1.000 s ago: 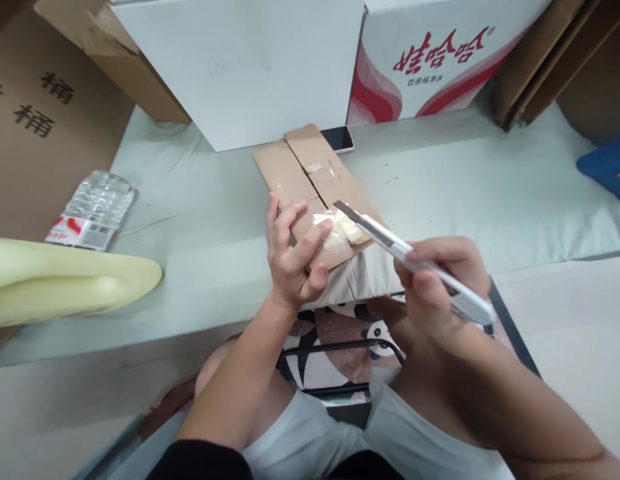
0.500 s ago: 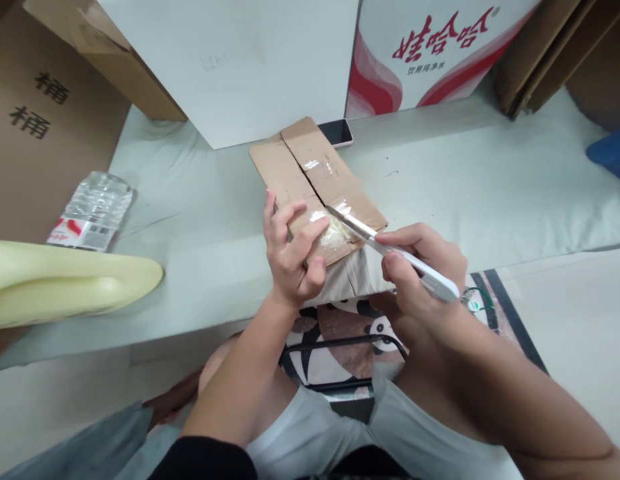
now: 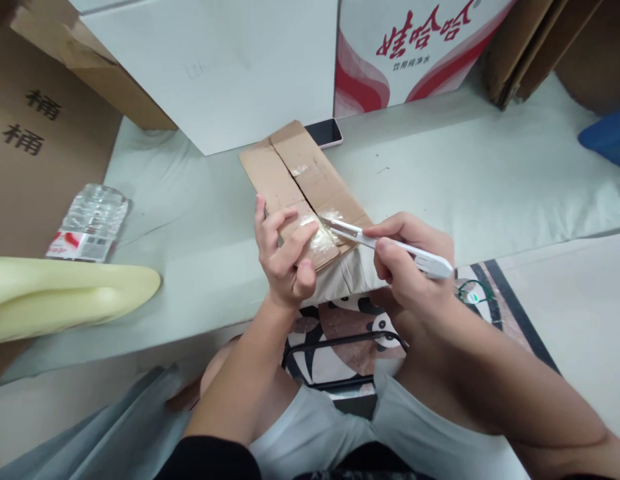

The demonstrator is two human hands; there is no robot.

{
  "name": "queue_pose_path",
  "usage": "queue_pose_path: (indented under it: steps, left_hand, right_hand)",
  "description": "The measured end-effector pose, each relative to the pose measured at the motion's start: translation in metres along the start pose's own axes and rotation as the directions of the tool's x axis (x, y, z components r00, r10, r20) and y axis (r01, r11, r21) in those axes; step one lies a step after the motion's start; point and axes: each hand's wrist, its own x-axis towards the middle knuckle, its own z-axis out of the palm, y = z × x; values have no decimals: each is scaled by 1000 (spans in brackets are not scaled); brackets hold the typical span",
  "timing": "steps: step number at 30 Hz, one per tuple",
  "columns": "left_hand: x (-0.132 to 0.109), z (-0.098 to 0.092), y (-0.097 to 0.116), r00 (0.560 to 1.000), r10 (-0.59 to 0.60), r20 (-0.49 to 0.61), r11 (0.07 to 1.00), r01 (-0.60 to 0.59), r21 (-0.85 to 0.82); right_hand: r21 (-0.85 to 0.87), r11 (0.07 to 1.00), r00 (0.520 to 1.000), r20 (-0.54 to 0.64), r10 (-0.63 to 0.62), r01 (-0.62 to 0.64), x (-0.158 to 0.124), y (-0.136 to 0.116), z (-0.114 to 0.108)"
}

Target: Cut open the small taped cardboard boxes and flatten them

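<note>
A small brown cardboard box (image 3: 290,173) lies at a slant near the front edge of the cloth-covered surface, its seam showing as a dark gap along the far part. Clear tape (image 3: 313,237) covers the near end of the seam. My left hand (image 3: 287,250) grips the box's near left side, fingers spread over the top and the thumb low at the near edge. Pinched in my right hand (image 3: 415,257) is a white utility knife (image 3: 395,247). Its blade points left and its tip touches the seam at the tape, close to my left fingertips.
Behind the box are a phone (image 3: 326,133), a large white box (image 3: 230,73) and a red-and-white carton (image 3: 390,60). A clear plastic bottle (image 3: 95,217) and a pale yellow object (image 3: 80,293) lie to the left. Something blue (image 3: 607,140) sits far right.
The knife has turned flatter, its handle end higher, with the blade still at the taped seam. My left hand keeps its hold on the box. The whole view has shifted slightly.
</note>
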Motion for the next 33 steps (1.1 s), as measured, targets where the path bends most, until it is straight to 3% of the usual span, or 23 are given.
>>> queue_pose_path:
  steps: [5, 13, 15, 17, 19, 20, 22, 24, 26, 30, 33]
  left_hand:
    - [0, -1, 1, 999, -27, 27, 993, 24, 116]
    - [3, -3, 0, 1000, -2, 30, 997, -1, 79]
    - [3, -4, 0, 999, 7, 37, 998, -9, 54]
    - [2, -4, -2, 998, -1, 57, 998, -2, 69]
    - [0, -4, -4, 998, -15, 69, 996, 9, 94]
    - [-2, -4, -6, 997, -26, 67, 995, 20, 99]
    - [-6, -4, -10, 997, -61, 48, 995, 56, 88]
    - [-10, -4, -14, 993, -115, 30, 991, 112, 69]
    - [-14, -5, -19, 985, -174, 17, 984, 173, 48]
    - [-20, -9, -28, 949, -300, -95, 953, 303, 15]
    - [-21, -13, -36, 882, -418, -218, 899, 436, 39]
  right_hand:
    - [73, 997, 999, -6, 33, -32, -3, -1, -4]
    - [-1, 1000, 1000, 26, -18, 18, -12, -17, -28]
    - [99, 992, 995, -55, -77, 83, -11, -12, -31]
    - [174, 964, 960, -231, -157, 200, -7, -2, -30]
    - [58, 957, 898, -367, -244, 284, 1, 13, -29]
    - [-68, 958, 885, -369, -284, 279, 5, 21, -28]
    - [-339, 920, 929, -236, -284, 195, 15, 41, -27]
    - [-536, 836, 987, -29, -157, 117, 22, 62, -27]
    - [-663, 744, 992, 125, -2, 84, 26, 80, -27]
    - [-803, 593, 977, 170, 130, 61, 23, 95, -23]
    - [-779, 614, 964, 241, 109, 125, 18, 91, -15]
